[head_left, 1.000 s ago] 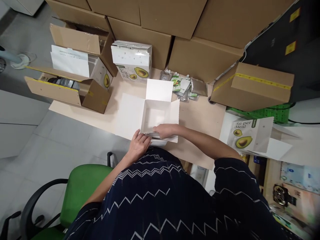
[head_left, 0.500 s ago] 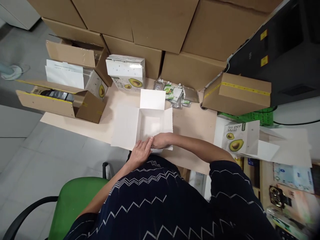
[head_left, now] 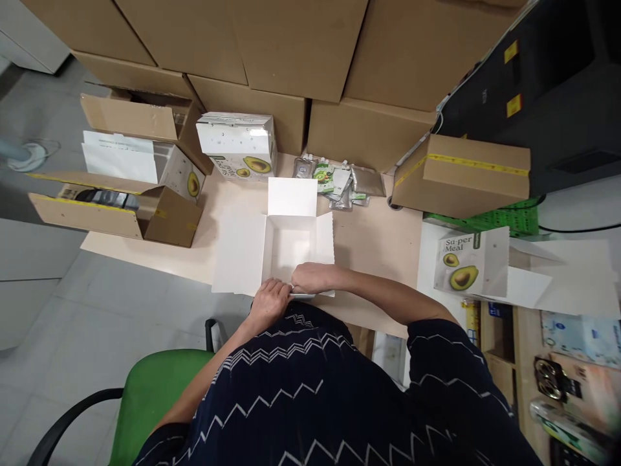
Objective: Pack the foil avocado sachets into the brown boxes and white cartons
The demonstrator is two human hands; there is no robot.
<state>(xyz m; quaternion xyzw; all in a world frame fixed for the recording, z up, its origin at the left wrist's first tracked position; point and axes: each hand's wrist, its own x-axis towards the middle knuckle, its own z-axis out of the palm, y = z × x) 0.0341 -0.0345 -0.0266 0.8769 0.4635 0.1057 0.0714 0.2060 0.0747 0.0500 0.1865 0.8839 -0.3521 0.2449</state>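
Note:
A white cardboard box (head_left: 291,249) lies unfolded at the table's near edge, its inside bare and its flaps spread to the left, the back and the right. My left hand (head_left: 272,301) is closed over the near wall of the box, fingers bent across its rim. Beside it, my right hand (head_left: 313,278) is curled with its fingertips on the same near wall, inside the box. The two hands almost touch at the fingertips.
Several foil pouches (head_left: 339,184) lie behind the box, near a closed avocado-printed box (head_left: 237,147). Open brown cartons (head_left: 169,217) stand at left. To the right are a brown carton (head_left: 470,175) and an open Super Meal box (head_left: 458,262). A green chair (head_left: 160,395) is at lower left.
My left fingers, flatter and more stretched before, have bent down over the near wall. My right hand stays close to the same spot. The view has shifted slightly.

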